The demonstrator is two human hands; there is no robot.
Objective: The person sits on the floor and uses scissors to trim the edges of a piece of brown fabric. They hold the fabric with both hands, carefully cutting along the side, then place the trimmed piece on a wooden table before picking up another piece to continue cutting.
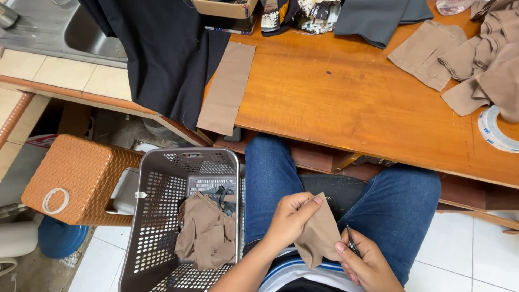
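Orange wooden desk (346,97) filled the upper frame. Low in the frame, over your lap, your left hand (289,219) pinched a tan fabric piece (320,233), while your right hand (367,265) closed around small snips (352,243) touching its edge.

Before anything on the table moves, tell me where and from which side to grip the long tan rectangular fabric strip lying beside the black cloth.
Grip the long tan fabric strip at its near end, which overhangs the wooden table edge. Come from below and in front, probably pinching top and underside there. The far end lies flat and its left edge touches the black cloth, so those offer less purchase.
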